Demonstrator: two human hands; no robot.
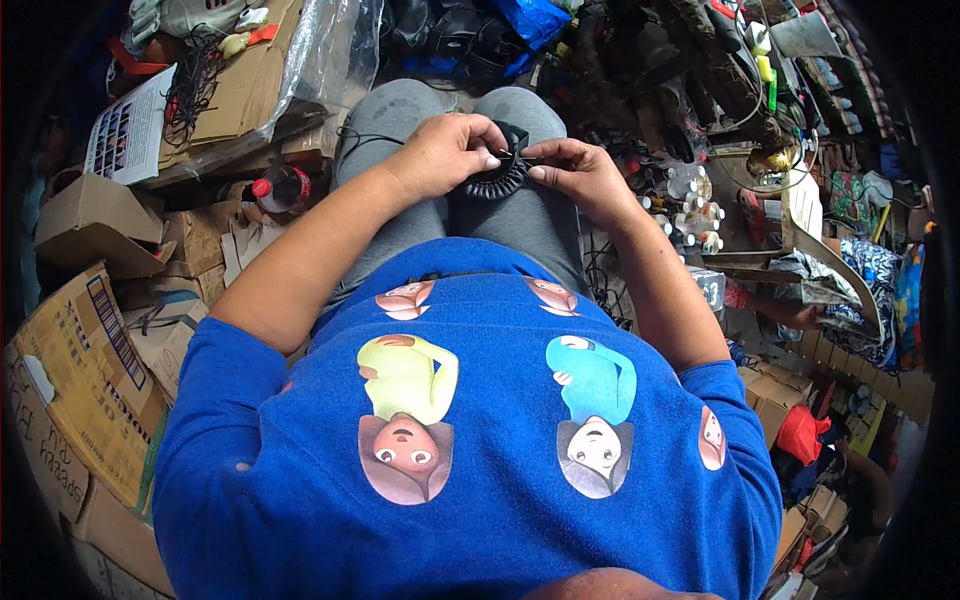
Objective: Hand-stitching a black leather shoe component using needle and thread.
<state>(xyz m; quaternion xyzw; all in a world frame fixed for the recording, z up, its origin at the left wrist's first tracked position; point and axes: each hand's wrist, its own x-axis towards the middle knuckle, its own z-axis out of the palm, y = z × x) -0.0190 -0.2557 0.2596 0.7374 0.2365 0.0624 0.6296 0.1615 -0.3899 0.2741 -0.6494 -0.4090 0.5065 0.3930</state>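
Observation:
Over my knees, a black piece with a ribbed, curved lower edge (497,184) is held between my two hands. My left hand (445,152) is closed in a pinch at its upper left side, thumb and forefinger together. From the other side, my right hand (585,178) pinches its right edge with thumb and forefinger. Something thin and light-coloured, like a needle or hook, shows between the fingertips, too small to tell for sure. A thin black cord (365,137) trails across my left knee toward the piece. The fingers hide part of the piece.
On the left, a red-capped bottle (282,189) lies near an open cardboard box (98,225) and a printed sheet (125,125). Flattened yellow cardboard (90,380) leans lower left. Several small white-capped bottles (695,215) stand right of my knees, beside tangled wires and clutter.

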